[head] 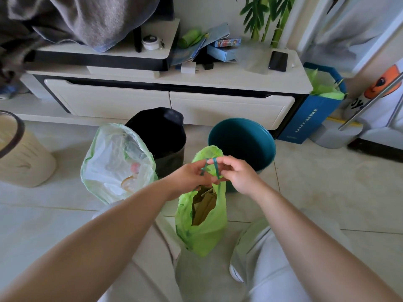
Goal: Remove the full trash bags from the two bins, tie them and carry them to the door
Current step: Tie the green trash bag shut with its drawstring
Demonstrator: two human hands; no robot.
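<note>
A green trash bag [201,227] hangs between my knees, its mouth partly open on brown paper inside. My left hand [187,177] and my right hand [237,173] meet above it, each pinching the bag's teal drawstring [216,168], which loops between my fingers. A second pale green bag [115,162], open and full of plastic waste, stands on the floor to the left. Behind it is a black bin [161,136], and to the right a teal bin [244,140], both without a bag.
A low white TV cabinet [170,101] runs across the back, with a phone [278,61] and boxes on top. A beige bin [19,153] stands at far left. A blue paper bag [314,114] with green liners sits at the cabinet's right end.
</note>
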